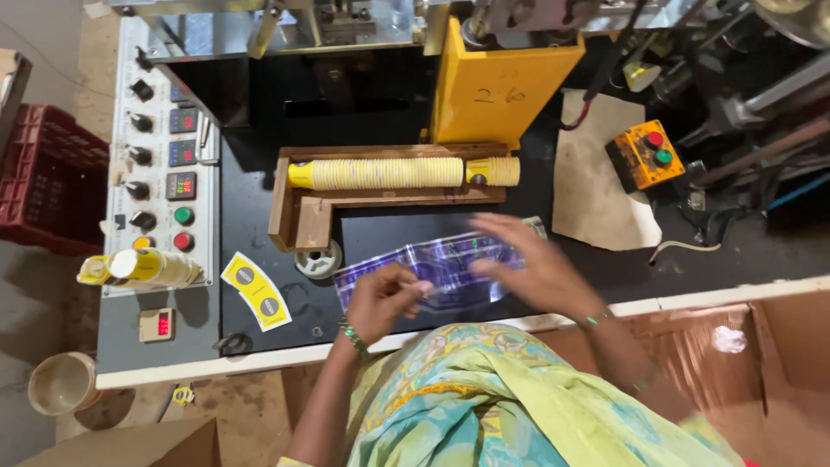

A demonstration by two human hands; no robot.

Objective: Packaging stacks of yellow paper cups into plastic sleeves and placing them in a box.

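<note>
- Step in hand, as I read it: handling a clear, blue-tinted plastic sleeve bag (432, 268) flat on the black machine surface (259, 216), probably opening or straightening it.
- Left hand (385, 298): fingers curled, pinching the near edge of the sleeve, about the middle of its length.
- Right hand (532, 264): open, fingers spread, motion-blurred, over the sleeve's right end; touching or just above, cannot tell.
- Sleeve lies crosswise in front of the person, under both hands, between the body and the wooden tray (298, 216).
- In the tray: a long horizontal stack of nested yellow paper cups (380, 173), just beyond the sleeve, apart from both hands.
- Next move, my judgement: needs the sleeve mouth found and held open with a firm two-handed grip; thin film is slippery and clings.
- Nearby: printed yellow cup blank (257, 290) left of the sleeve, grey control panel (164, 182) further left.
</note>
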